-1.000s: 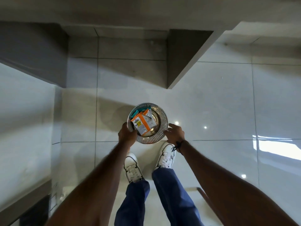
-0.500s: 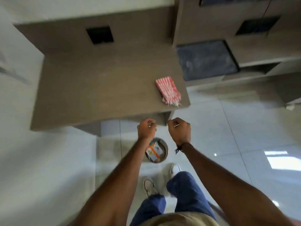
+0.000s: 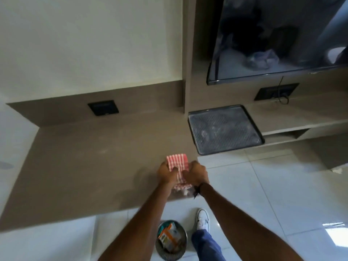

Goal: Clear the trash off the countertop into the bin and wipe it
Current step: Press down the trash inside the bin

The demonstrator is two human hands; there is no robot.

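A glossy white tiled floor [image 3: 263, 194] is seen nearest, with light reflected at the lower right. On it, just below the counter's front edge, a round metal bin [image 3: 172, 256] is stood, filled with wrappers [image 3: 166, 236], an orange one on top. A white sneaker [image 3: 203, 220] and a blue trouser leg [image 3: 205, 245] are seen just right of the bin. Two bare forearms are extended up over the counter edge. A dark band [image 3: 197, 188] is worn at the right wrist. The left hand [image 3: 166, 173] and right hand [image 3: 196, 173] are brought close together, both closed on a red-and-white striped cloth [image 3: 178, 163], which is held at the front right part of the brown countertop [image 3: 84, 161]; its frayed lower end is seen hanging between the wrists. Whether the cloth is touching the surface cannot be told. The countertop is matte brown, with faint pale smudges. A low brown backsplash [image 3: 56, 108] is set behind it, with a black socket plate [image 3: 103, 107] mounted in it. A dark textured tray [image 3: 225, 129] is laid on the adjoining lower shelf to the right. Farther back, a second black socket plate [image 3: 275, 91] with a cable plugged in is seen, and above it a dark wall-mounted screen [image 3: 282, 34] showing blurred reflections. A plain pale wall [image 3: 84, 44] is seen at the far left.
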